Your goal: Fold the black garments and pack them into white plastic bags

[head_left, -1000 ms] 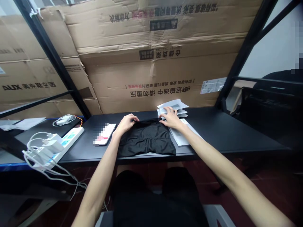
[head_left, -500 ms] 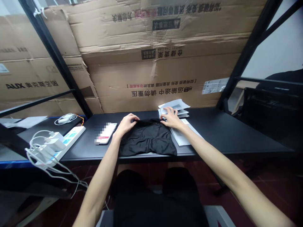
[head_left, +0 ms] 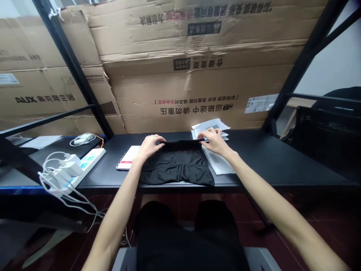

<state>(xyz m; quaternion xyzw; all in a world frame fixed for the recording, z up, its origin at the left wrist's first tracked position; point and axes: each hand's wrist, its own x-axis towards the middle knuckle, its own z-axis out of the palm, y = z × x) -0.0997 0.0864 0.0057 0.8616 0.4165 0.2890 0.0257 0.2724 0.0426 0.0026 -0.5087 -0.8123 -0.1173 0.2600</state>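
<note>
- Currently, two hands are in view: the left hand [head_left: 150,146] and the right hand [head_left: 213,142], each with thumb and fingers pinching the far edge of one black cloth [head_left: 180,167].
- Change noted: that edge, lower and uneven half a second earlier, now runs straight between the hands and appears lifted. In my judgement, both ends are under control and the cloth can be handled evenly.
- The cloth's remainder lies wrinkled on one dark desk [head_left: 270,158], between the hands and the wearer.
- Beyond and beside the right hand: one stack of white papers [head_left: 210,125], sheets not countable; nearer the wearer, white paper [head_left: 222,163] beside the cloth, layers unclear.
- Left of the left hand: one phone [head_left: 129,160], partly hidden.
- Farther left: one power strip [head_left: 91,160] with at least two chargers [head_left: 71,168]; one coiled white cable [head_left: 82,139] beyond.
</note>
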